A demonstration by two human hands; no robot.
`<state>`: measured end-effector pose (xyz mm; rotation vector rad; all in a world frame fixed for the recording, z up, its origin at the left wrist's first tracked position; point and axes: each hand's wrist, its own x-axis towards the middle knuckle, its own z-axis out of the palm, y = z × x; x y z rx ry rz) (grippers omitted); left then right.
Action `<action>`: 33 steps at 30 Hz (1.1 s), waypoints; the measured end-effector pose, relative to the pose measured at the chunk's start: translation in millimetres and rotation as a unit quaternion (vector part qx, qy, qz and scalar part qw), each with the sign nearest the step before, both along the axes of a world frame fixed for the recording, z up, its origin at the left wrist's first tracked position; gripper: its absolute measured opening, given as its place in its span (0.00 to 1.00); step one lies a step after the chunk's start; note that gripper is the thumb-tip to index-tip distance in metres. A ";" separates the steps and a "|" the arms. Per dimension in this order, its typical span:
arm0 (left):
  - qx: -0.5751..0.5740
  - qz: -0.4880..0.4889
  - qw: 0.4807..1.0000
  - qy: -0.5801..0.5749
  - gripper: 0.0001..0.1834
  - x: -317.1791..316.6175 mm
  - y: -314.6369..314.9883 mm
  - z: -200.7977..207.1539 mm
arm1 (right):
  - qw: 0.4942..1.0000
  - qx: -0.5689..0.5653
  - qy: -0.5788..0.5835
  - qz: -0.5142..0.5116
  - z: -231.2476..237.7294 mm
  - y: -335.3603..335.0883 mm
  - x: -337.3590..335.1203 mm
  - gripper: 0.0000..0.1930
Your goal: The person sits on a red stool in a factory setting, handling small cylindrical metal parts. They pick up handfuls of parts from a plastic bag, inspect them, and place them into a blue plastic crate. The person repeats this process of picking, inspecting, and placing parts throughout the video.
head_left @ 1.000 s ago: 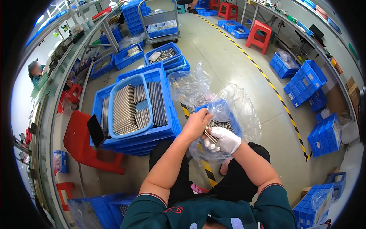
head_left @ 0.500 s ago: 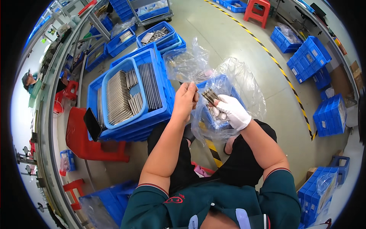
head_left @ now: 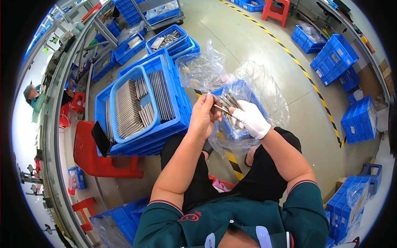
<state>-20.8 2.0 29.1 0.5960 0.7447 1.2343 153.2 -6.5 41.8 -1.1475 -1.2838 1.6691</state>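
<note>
My bare left hand (head_left: 202, 115) is closed, pinching one end of a slim metal rod (head_left: 222, 109) that slants across toward my other hand. In a white glove, my right hand (head_left: 252, 120) grips a bundle of similar metal rods (head_left: 230, 99), their ends fanned out past the fingers. Both hands are over a blue crate (head_left: 259, 108) lined with a clear plastic bag (head_left: 264, 84). More rods lie in the bag, partly hidden beneath the gloved hand. To the left, a light blue tray (head_left: 117, 134) holds rows of rods, resting on stacked blue crates (head_left: 175, 124).
A black flat object (head_left: 102, 138) leans at the stack's near left corner, beside a red stool (head_left: 89, 151). Behind stands a blue bin of metal parts (head_left: 168, 40). Crumpled clear plastic (head_left: 202, 66) lies beyond my hands. More blue crates (head_left: 335, 60) stand at right.
My left hand has shifted slightly down and now has a rod end between its fingers. In my right hand the rods have spread from a tight bundle into a fan.
</note>
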 end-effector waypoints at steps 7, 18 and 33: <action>-0.001 -0.051 0.999 0.000 0.10 -16.2 1.5 -0.2 | 0.995 0.075 -0.053 -0.041 2.3 2.1 1.9 0.11; -0.009 -0.097 0.995 -0.014 0.07 -20.2 -0.9 0.9 | 0.995 0.079 -0.060 -0.027 6.1 3.3 5.6 0.13; -0.007 -0.103 0.993 0.063 0.10 -14.9 -4.8 12.0 | 0.989 0.114 -0.092 -0.029 7.8 4.8 12.6 0.15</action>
